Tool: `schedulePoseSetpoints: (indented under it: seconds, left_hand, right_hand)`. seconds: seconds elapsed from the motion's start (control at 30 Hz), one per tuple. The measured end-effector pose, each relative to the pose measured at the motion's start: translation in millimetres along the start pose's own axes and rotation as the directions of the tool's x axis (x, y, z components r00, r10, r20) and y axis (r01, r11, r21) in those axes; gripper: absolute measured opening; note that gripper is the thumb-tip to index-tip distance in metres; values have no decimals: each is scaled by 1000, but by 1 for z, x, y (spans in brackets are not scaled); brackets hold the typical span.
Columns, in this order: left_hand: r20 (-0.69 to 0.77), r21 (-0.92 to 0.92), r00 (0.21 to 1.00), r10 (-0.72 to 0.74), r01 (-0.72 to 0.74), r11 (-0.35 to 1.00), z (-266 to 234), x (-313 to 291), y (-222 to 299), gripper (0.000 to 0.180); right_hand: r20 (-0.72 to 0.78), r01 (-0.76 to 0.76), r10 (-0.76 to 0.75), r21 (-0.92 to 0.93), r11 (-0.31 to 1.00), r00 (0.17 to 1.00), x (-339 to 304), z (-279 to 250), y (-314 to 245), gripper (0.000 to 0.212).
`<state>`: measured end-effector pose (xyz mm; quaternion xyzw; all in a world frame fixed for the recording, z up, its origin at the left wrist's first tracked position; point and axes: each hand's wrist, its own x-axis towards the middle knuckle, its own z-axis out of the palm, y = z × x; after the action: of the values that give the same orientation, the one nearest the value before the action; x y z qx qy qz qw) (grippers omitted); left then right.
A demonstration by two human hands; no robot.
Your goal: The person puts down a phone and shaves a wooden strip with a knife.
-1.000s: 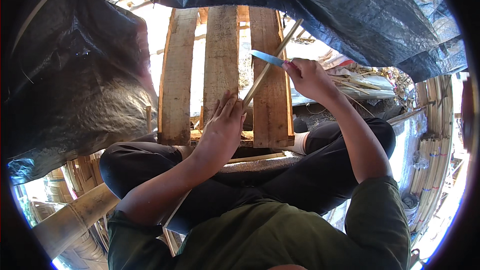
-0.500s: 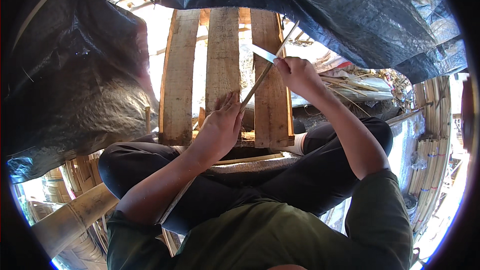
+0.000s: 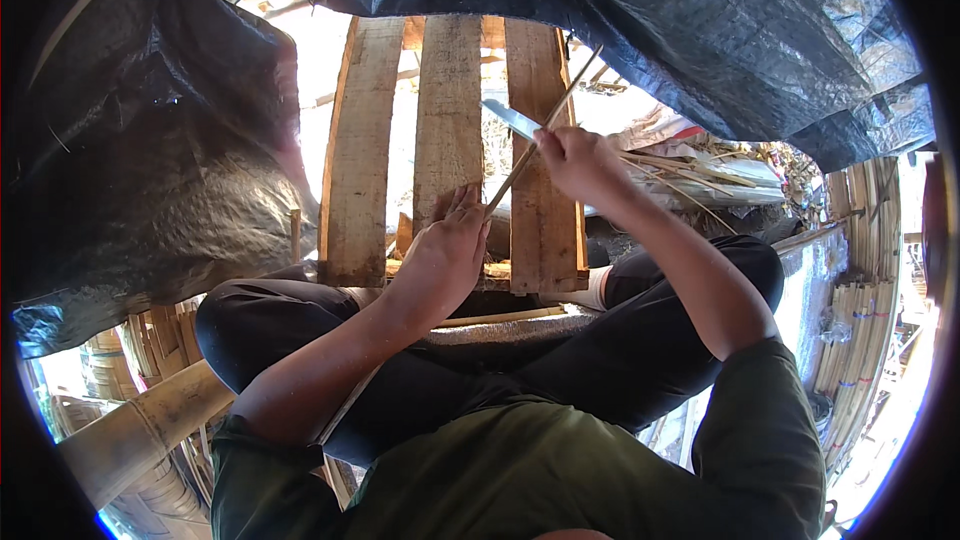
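My left hand [image 3: 448,245] is closed on the near end of a thin bamboo strip [image 3: 516,172], above the middle plank of a slatted wooden bench [image 3: 362,140]. The strip slants up and away to the right, past the right plank. A knife [image 3: 512,118] with a bright blade is gripped in my right hand [image 3: 580,162]. Its blade lies across the strip about midway along, its tip pointing to the far left. The handle is hidden in my fist.
Dark plastic sheeting [image 3: 160,140] hangs at the left and across the top [image 3: 720,30]. A thick bamboo pole [image 3: 145,430] lies at lower left. Loose strips [image 3: 700,172] lie beyond my right hand, and bundled bamboo slats [image 3: 858,330] stand at the right. My crossed legs flank the bench's near end.
My right hand and the knife have moved slightly toward me and to the left along the strip. The left hand stays almost in place.
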<state>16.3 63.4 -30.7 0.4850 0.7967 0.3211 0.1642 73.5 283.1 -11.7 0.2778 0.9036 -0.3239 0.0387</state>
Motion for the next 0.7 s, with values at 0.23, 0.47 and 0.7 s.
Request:
schedulePoseSetpoints:
  seconds: [0.23, 0.47, 0.7]
  left_hand:
    - [7, 113, 998, 59, -59, 992, 7, -3, -3, 33]
    - [47, 205, 996, 80, -88, 975, 9, -8, -5, 38]
    - [48, 226, 996, 73, -82, 971, 9, -6, -4, 40]
  right_hand:
    - [43, 11, -9, -32, 999, 999, 2, 2, 9, 48]
    - [-32, 187, -190, -78, 979, 981, -13, 12, -2, 47]
    - [-27, 137, -137, -8, 991, 990, -11, 13, 7, 49]
